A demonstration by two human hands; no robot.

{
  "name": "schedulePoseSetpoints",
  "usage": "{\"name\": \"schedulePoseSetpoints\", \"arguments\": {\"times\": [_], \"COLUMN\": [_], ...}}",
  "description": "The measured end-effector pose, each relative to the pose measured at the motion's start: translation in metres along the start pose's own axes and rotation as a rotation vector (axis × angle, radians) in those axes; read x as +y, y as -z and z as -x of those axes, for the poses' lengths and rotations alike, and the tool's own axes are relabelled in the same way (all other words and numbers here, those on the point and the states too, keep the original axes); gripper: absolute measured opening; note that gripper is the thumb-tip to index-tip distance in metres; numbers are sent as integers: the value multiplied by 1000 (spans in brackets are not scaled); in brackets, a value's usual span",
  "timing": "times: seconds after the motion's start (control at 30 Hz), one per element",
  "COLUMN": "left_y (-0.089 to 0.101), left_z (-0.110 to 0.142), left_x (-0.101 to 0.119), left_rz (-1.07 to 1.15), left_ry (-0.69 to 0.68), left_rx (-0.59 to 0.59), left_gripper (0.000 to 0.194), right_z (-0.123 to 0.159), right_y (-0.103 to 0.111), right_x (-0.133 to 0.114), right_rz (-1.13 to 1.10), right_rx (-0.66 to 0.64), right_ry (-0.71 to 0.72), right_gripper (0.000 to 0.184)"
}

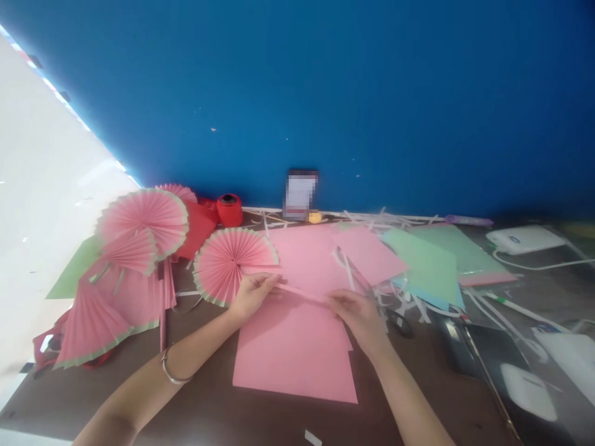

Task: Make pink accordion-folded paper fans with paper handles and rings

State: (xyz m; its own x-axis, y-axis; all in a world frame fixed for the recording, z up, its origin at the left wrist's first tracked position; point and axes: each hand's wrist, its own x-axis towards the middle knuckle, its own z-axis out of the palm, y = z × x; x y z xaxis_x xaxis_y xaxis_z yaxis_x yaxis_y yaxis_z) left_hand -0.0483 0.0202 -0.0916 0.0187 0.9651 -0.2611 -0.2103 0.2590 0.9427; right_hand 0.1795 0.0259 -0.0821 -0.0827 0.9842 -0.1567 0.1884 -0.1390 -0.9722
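A narrow folded strip of pink paper [300,292] is stretched between my two hands, low over the pink paper sheets [292,359]. My left hand [255,296] pinches its left end, with the thumb along the top. At the right end, the fingers of my right hand [356,313] close on the strip. Just beyond my left hand lies a round pleated paper fan [232,260], pink with a pale green rim. Scissors [400,323] with a dark handle lie right of my right hand, their blades partly covered by paper scraps.
More pleated fans [144,223] are piled at the left. Behind them stands a red roll [229,210]. A phone [301,195] leans on the blue wall [353,93]. Green sheets [427,260], white paper strips [506,322] and a white power bank [525,239] crowd the right side.
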Motion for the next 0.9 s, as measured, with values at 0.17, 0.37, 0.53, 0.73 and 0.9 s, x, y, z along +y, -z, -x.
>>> {"name": "schedulePoseSetpoints", "arguments": {"times": [0.17,0.37,0.53,0.73,0.9], "left_y": [-4,-11,-16,-26,-32], "left_z": [5,11,13,21,26], "left_x": [3,7,-4,-4,3], "left_rz": [-105,-158,-110,-98,-162], "left_ry": [90,113,54,43,75], "left_rx": [-185,-351,-289,-335,-349], "left_gripper": [41,38,37,35,35], "right_z": [-2,3,1,9,15], "right_y": [0,0,-9,-37,-41], "right_x": [2,-2,-5,-5,-4], "right_rz": [-141,-106,-373,-419,-263], "right_rx": [247,424,325,-47,40], "right_ry": [53,171,77,-124,-122], "right_gripper": [23,21,35,30,29]}}
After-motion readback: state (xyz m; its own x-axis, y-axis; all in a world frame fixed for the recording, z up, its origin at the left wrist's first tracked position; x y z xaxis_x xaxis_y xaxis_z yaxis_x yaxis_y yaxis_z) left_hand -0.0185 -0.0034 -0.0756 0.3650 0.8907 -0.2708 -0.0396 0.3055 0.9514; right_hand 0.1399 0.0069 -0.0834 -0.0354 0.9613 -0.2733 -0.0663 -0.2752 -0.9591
